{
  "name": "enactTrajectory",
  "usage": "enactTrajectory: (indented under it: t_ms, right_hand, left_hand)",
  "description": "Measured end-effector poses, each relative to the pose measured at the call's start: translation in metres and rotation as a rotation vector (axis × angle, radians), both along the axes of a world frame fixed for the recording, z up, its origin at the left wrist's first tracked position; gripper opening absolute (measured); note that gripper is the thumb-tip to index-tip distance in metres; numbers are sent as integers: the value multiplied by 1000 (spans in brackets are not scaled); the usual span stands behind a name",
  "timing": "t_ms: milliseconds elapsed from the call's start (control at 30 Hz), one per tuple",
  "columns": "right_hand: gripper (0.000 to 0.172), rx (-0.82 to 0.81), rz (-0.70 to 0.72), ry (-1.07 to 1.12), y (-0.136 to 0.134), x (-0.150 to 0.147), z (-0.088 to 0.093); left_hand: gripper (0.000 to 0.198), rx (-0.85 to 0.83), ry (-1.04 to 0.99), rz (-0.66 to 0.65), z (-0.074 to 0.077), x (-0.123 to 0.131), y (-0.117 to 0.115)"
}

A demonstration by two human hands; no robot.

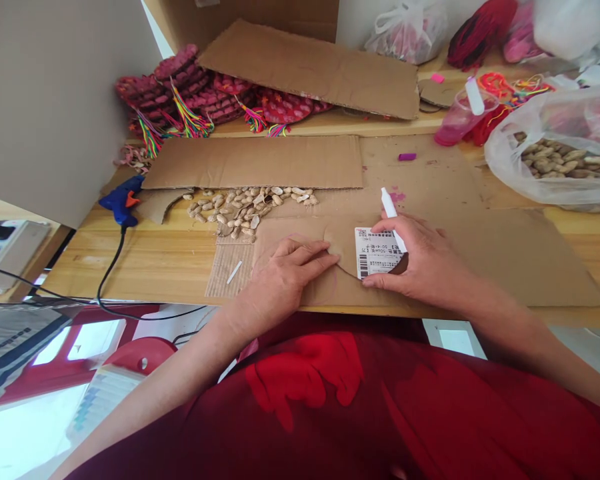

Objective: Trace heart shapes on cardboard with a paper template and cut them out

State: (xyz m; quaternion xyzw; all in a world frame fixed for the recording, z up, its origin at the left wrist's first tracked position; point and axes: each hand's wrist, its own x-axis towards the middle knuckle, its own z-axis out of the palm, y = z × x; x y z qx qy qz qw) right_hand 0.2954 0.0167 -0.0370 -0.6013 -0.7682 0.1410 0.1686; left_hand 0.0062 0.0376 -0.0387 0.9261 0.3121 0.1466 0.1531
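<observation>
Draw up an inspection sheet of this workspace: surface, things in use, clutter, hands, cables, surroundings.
Surface: wooden table, partly covered by flat cardboard.
Things in use: white pen in the right hand; printed label beside its thumb.
Clutter: loose peanuts, small purple piece, blue glue gun.
Hands: left hand resting on the cardboard, fingers extended; right hand holding the pen.
Cables: black cable from the glue gun, passing the table's front edge.
Surroundings: tasselled red pieces behind; plastic bag of peanuts at right.
</observation>
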Motion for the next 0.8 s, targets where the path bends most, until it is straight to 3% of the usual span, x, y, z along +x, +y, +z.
enactTrajectory:
  t_ms: [300,433,667,800]
  right_hand:
    - [73,11,4,-15,0,0,-1]
    - [73,10,0,-12,1,0,-2]
    - [74,15,0,-9,1,-1,-2]
    - [72,5,-2,-3,0,-2,0]
  left_hand:
    - [60,68,144,38,7,7,-12]
    - [59,50,210,42,14,11,-16]
    - [57,45,205,26,7,10,-15]
    - [54,67,261,16,15,13,-13]
